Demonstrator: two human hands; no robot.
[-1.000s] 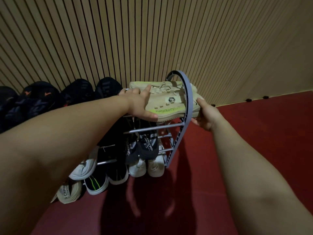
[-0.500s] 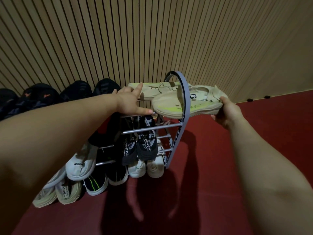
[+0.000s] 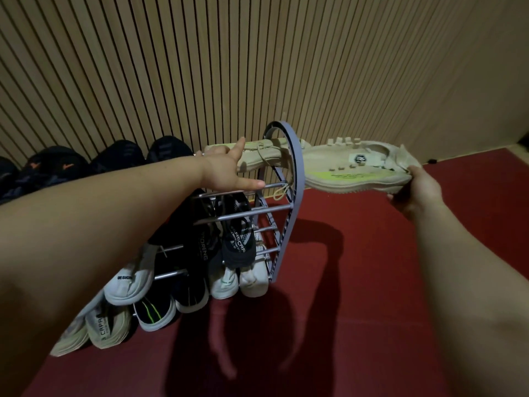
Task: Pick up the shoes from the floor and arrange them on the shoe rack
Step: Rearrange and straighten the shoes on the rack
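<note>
A grey metal shoe rack (image 3: 297,179) stands against the slatted wall. One beige sneaker (image 3: 262,156) lies on its top shelf, with a lace hanging through the end frame. My left hand (image 3: 226,171) rests against that sneaker's near end with fingers spread, index on top and thumb along the top bar. A second beige sneaker (image 3: 355,170) with a yellow-green stripe is held in the air just right of the rack's end frame. My right hand (image 3: 415,187) grips it at its right end.
Black shoes (image 3: 120,156) fill the top shelf to the left. Lower shelves hold black sneakers (image 3: 237,245) and white sneakers (image 3: 128,285), with more pairs (image 3: 154,310) at the bottom. The red floor (image 3: 357,282) spreads right of the rack.
My right hand has carried the striped beige sneaker to the right, out past the rack's end frame. My left hand has stayed at the sneaker on the top shelf.
</note>
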